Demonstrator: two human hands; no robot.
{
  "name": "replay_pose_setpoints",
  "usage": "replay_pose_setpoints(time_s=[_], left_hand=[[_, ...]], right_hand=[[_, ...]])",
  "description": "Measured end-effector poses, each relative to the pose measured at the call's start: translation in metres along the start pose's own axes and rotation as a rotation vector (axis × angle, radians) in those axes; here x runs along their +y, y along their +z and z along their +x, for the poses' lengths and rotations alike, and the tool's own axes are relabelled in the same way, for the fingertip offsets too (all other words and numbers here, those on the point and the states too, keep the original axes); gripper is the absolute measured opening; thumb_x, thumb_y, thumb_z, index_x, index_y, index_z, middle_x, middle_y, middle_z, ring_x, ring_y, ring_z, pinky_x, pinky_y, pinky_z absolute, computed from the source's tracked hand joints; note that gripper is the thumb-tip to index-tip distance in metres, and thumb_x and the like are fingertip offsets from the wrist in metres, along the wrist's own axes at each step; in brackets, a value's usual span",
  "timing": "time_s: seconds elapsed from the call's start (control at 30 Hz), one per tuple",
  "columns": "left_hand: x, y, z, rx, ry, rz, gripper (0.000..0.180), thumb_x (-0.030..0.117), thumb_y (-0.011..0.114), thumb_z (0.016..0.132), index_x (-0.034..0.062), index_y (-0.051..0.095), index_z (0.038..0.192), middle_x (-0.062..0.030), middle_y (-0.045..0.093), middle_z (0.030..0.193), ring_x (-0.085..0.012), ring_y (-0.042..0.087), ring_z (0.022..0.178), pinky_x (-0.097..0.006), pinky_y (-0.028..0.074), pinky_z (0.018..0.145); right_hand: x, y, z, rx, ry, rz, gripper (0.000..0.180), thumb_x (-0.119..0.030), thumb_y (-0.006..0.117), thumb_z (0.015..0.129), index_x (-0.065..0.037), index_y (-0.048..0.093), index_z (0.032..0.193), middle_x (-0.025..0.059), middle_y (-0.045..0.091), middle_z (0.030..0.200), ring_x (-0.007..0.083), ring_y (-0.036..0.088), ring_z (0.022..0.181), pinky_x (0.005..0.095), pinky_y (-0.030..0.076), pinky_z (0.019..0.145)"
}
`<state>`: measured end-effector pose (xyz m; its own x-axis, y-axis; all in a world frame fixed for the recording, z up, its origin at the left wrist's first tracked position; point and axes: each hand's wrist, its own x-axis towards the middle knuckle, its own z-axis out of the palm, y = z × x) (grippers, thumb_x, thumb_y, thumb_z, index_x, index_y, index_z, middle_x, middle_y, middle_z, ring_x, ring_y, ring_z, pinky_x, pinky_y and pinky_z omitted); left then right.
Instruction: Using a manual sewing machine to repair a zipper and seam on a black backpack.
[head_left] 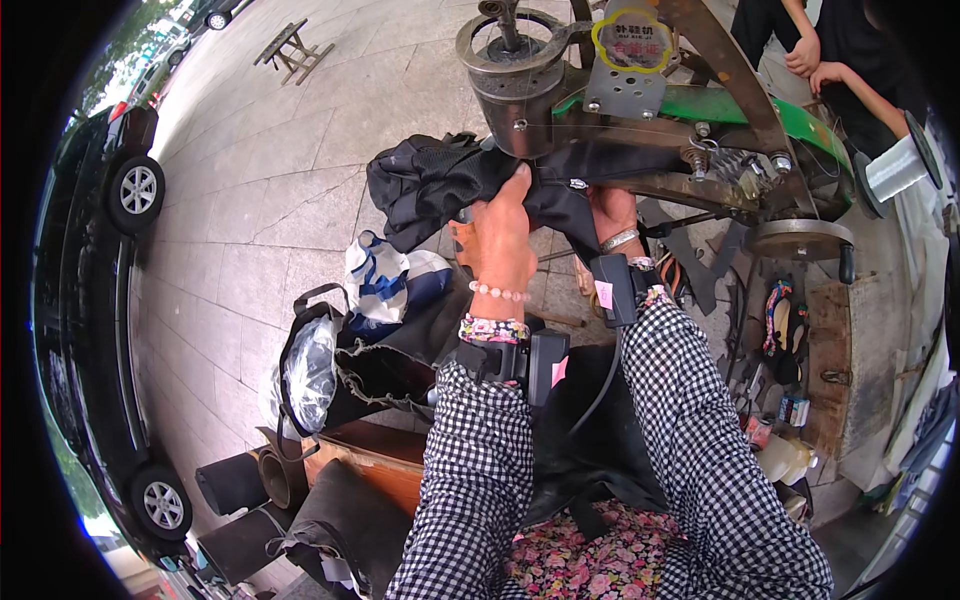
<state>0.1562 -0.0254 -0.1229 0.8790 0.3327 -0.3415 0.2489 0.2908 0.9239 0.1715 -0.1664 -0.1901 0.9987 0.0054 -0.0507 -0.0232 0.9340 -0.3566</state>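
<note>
A black fabric bag point(425, 178) with mesh parts lies bunched under the round metal head of a hand-cranked sewing machine point(515, 95). My left hand point(503, 235) is closed on the bag's near edge, its thumb lying along the top just below the machine head. Farther right, my right hand point(614, 212) grips another part of the same black cloth beneath the machine's arm. Most of that hand's fingers are hidden by the cloth. A zipper pull point(577, 184) shows on the fabric between my hands. The needle area is covered from sight.
A spool of pale thread point(893, 172) sits at the machine's right, above a crank wheel point(800, 238). An open black bag point(385, 375) and a wooden box point(375, 450) stand at my left. Tools and scraps lie at right. Another person's hands point(805, 60) are at the far right.
</note>
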Motion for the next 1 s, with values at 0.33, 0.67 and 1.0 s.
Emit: replay_pose_setpoints(time_s=[0.33, 0.67, 1.0], left_hand=[[0.031, 0.017, -0.026, -0.105, -0.151, -0.306, 0.023, 0.008, 0.062, 0.073, -0.0046, 0.053, 0.090, -0.0119, 0.059, 0.084, -0.0211, 0.060, 0.068, -0.034, 0.049, 0.056], [0.043, 0.012, -0.030, -0.031, -0.162, -0.314, 0.029, 0.007, 0.063, 0.072, -0.0055, 0.050, 0.095, -0.0127, 0.058, 0.087, -0.0213, 0.060, 0.071, -0.033, 0.050, 0.059], [0.052, 0.015, -0.042, -0.126, -0.145, -0.321, 0.013, 0.004, 0.061, 0.071, -0.0045, 0.059, 0.081, -0.0064, 0.060, 0.080, -0.0140, 0.056, 0.068, -0.027, 0.044, 0.061]], right_hand=[[-0.014, -0.003, -0.010, 0.034, 0.062, 0.097, 0.021, -0.013, 0.044, 0.087, -0.002, 0.053, 0.102, 0.0096, 0.058, 0.104, 0.0227, 0.054, 0.095, 0.0349, 0.041, 0.090], [-0.066, 0.121, -0.093, -0.036, -0.012, -1.754, 0.012, -0.006, 0.058, 0.076, 0.002, 0.061, 0.085, 0.0109, 0.061, 0.078, 0.0163, 0.058, 0.076, 0.0258, 0.043, 0.068], [-0.061, 0.142, -0.051, -0.553, -0.794, -2.196, 0.022, -0.015, 0.058, 0.075, -0.012, 0.061, 0.097, 0.0033, 0.058, 0.098, 0.0226, 0.054, 0.092, 0.0370, 0.037, 0.080]])
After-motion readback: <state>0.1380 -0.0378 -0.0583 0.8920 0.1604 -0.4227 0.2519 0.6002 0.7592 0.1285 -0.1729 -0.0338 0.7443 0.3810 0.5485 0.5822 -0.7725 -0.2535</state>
